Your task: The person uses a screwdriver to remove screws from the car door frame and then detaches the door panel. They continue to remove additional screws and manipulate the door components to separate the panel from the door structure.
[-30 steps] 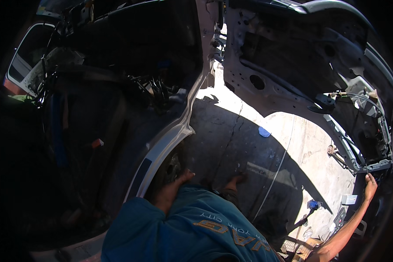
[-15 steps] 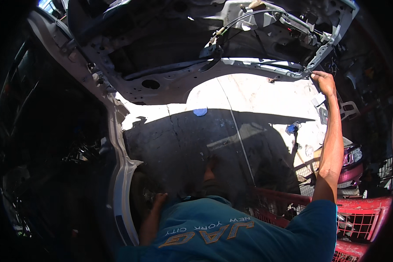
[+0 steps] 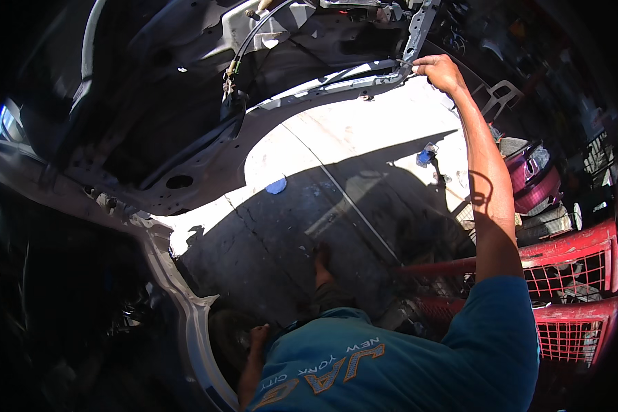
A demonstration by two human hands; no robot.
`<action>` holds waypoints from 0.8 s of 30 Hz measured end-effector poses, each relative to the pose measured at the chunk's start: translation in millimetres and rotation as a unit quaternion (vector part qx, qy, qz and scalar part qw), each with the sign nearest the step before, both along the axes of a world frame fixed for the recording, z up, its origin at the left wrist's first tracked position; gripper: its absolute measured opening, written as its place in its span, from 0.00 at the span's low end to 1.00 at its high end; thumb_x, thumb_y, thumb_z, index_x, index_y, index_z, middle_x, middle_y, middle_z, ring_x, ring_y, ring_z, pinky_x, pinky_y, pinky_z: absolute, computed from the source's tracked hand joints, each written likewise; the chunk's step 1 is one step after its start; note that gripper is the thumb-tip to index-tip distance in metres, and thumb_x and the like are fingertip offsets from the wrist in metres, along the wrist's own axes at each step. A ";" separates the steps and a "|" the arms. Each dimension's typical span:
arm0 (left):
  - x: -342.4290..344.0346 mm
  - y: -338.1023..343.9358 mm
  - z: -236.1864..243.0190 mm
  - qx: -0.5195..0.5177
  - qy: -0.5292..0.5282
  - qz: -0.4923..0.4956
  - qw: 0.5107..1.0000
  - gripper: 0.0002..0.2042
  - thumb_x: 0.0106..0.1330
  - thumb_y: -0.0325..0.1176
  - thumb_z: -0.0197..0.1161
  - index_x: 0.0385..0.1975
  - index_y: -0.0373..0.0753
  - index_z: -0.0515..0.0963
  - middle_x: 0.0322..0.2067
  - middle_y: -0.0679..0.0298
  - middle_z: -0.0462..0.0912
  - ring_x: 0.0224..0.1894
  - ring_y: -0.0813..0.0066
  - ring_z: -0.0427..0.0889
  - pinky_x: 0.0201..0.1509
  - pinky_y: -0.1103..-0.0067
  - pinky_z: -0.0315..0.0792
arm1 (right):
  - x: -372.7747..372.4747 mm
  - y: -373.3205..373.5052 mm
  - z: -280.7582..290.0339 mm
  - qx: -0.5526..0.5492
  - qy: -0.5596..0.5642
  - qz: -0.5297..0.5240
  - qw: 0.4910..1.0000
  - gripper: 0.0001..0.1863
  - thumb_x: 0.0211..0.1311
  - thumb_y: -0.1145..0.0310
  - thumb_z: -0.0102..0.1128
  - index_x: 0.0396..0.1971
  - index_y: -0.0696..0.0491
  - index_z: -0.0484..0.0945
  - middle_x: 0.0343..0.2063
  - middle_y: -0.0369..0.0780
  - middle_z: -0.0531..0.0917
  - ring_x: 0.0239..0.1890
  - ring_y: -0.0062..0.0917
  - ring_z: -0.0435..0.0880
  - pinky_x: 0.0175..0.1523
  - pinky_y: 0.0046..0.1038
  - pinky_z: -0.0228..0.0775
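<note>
My right hand (image 3: 438,71) reaches far out with bent fingers, gripping the edge of a stripped car door (image 3: 209,154) at its far right corner. A short, thin dark piece sticks out by the fingertips; I cannot tell what it is. Bare metal, holes and a cable (image 3: 248,42) show on the door's inner side. Low beside my body, my left hand (image 3: 258,334) is in shadow with its fingers curled, close to the pale door sill (image 3: 193,317). What it holds, if anything, is hidden.
Red plastic crates (image 3: 571,248) with grid sides stand at the right, a purple car part (image 3: 534,185) beyond them. On the concrete floor (image 3: 288,226) lie a blue round piece (image 3: 276,185) and a small blue object (image 3: 426,155). The car's dark interior fills the left.
My view has swung right, so the door and floor sit further left. My right hand stays at the door's corner, and my left stays low by my side.
</note>
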State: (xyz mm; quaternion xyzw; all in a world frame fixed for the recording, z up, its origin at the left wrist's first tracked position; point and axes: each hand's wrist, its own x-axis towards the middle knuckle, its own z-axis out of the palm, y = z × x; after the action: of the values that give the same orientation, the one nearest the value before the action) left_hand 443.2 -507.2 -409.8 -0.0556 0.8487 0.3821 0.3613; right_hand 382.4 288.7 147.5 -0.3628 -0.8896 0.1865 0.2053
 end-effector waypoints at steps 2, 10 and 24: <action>-2.4 9.1 4.4 -0.008 0.005 -0.012 1.000 0.25 0.60 0.50 0.67 0.27 0.25 0.82 0.19 0.53 0.80 0.25 0.72 0.76 0.35 0.64 0.72 | 1.5 -0.1 0.4 -0.002 0.005 -0.003 1.000 0.16 0.56 0.62 0.69 0.44 0.48 0.90 0.39 0.41 0.91 0.41 0.28 0.88 0.51 0.31 0.76; -4.7 13.4 -5.3 0.025 0.059 -0.048 0.997 0.27 0.60 0.49 0.68 0.17 0.26 0.70 0.14 0.59 0.64 0.23 0.76 0.64 0.27 0.63 0.66 | -1.0 6.7 -3.5 -0.002 0.006 -0.005 1.000 0.16 0.56 0.61 0.69 0.45 0.47 0.90 0.40 0.41 0.91 0.44 0.30 0.88 0.52 0.32 0.76; 0.3 16.7 -12.0 0.007 0.041 -0.056 0.998 0.27 0.60 0.50 0.68 0.20 0.25 0.74 0.15 0.50 0.68 0.21 0.68 0.65 0.30 0.60 0.67 | 0.5 7.2 -2.4 0.012 0.003 0.011 1.000 0.16 0.57 0.62 0.69 0.45 0.49 0.90 0.40 0.41 0.91 0.44 0.29 0.89 0.53 0.30 0.76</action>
State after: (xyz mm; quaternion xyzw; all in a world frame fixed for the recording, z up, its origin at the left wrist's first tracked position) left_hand 443.4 -490.5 -421.8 0.0103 0.8619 0.3691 0.3476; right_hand 382.8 295.8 145.1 -0.3496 -0.8952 0.1792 0.2103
